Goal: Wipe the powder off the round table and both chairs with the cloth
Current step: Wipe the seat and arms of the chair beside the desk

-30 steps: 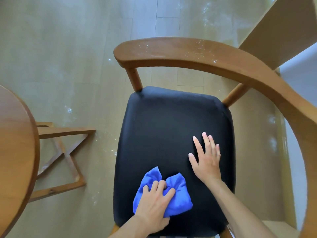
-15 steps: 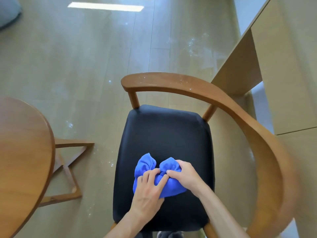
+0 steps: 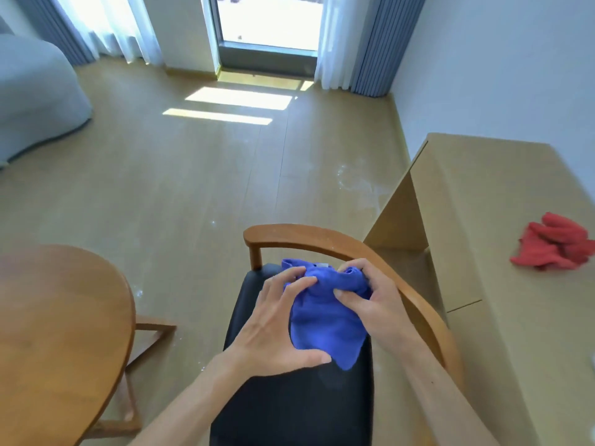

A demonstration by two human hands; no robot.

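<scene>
My left hand (image 3: 273,320) and right hand (image 3: 370,300) both gripping the bunched blue cloth (image 3: 325,320), fingers curled in, above the chair (image 3: 289,397), round table (image 3: 61,333) at left

Pale wood floor (image 3: 180,194) w/ sun patches, glass door (image 3: 267,24), blue curtains (image 3: 370,43), white wall (image 3: 499,66)

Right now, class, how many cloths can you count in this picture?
2. The blue cloth is held by the left hand and right hand above the chair seat; the red cloth lies on the cabinet top.
</scene>
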